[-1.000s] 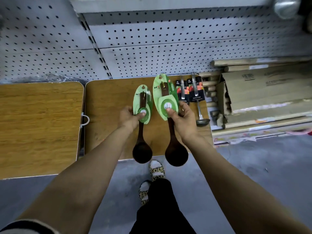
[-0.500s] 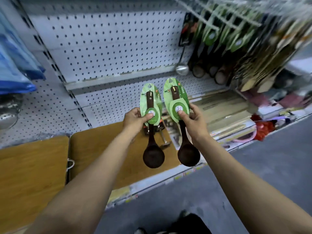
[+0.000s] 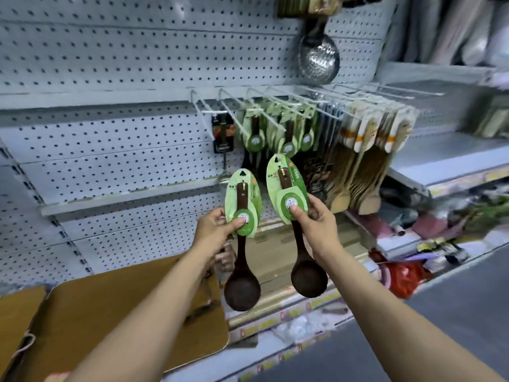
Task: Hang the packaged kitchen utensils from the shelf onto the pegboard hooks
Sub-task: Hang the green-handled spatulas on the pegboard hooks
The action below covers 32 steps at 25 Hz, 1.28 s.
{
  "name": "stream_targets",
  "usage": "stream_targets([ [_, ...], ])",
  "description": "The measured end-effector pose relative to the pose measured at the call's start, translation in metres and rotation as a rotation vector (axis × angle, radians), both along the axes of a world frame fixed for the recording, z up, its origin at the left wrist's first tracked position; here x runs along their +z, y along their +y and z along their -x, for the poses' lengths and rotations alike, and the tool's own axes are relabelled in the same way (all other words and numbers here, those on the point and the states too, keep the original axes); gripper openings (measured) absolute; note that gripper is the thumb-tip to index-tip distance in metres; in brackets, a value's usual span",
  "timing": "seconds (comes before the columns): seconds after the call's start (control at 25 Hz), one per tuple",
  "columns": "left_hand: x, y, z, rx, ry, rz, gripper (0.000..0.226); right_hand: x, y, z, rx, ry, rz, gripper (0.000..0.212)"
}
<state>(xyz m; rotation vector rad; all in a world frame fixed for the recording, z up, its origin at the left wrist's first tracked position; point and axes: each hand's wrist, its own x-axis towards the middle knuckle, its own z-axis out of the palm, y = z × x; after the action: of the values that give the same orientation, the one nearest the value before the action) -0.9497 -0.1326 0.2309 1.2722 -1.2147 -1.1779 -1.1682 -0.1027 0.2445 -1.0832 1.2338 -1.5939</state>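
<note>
Two bare arms reach forward from the bottom of the view. The left hand pinches a packed spoon by its green card, with the thumb on the round label and the other fingers curled behind. The left spoon hangs straight down from the hand. Its dark round bowl is at the bottom and the card's hang hole is at the top.

The right hand pinches a second packed spoon the same way, thumb on the round label in front. The right spoon is held a bit higher than the left one. The two spoons are side by side but do not touch. Both are in the air, in front of the wall and below the hooks.

Under the arms lies a brown wooden board on the low shelf, with another brown board at its left edge. To the right, the shelf edge has yellow price tags along it, and some red and mixed packs lie farther right, too blurry to name.

Behind the spoons is the grey pegboard full of small holes. White wire hooks stick out from it in a row. More green-card spoons already hang on some of these hooks. Pale wooden spatulas hang on the hooks to the right. A shiny metal ladle hangs higher up.
</note>
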Motion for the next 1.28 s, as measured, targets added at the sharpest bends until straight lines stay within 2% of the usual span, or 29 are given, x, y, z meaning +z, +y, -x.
stream_targets([
  [0.28,0.021,0.009,0.117,0.072,0.063,0.028,0.015,0.014,-0.016,0.112,0.095,0.02,-0.002,0.035],
  [0.44,0.051,-0.001,0.153,0.107,0.053,0.05,0.015,0.022,-0.025,0.148,0.112,-0.01,0.01,0.044],
  [0.64,0.081,-0.008,0.158,0.16,0.053,0.087,0.017,0.036,-0.026,0.148,0.178,-0.042,0.023,0.032],
  [0.88,0.083,-0.017,0.15,0.229,0.045,0.044,0.021,0.052,-0.027,0.145,0.228,-0.007,0.076,0.037],
  [1.28,0.073,-0.04,0.142,0.249,0.122,0.014,0.012,0.052,-0.044,0.133,0.26,-0.024,0.04,0.037],
])
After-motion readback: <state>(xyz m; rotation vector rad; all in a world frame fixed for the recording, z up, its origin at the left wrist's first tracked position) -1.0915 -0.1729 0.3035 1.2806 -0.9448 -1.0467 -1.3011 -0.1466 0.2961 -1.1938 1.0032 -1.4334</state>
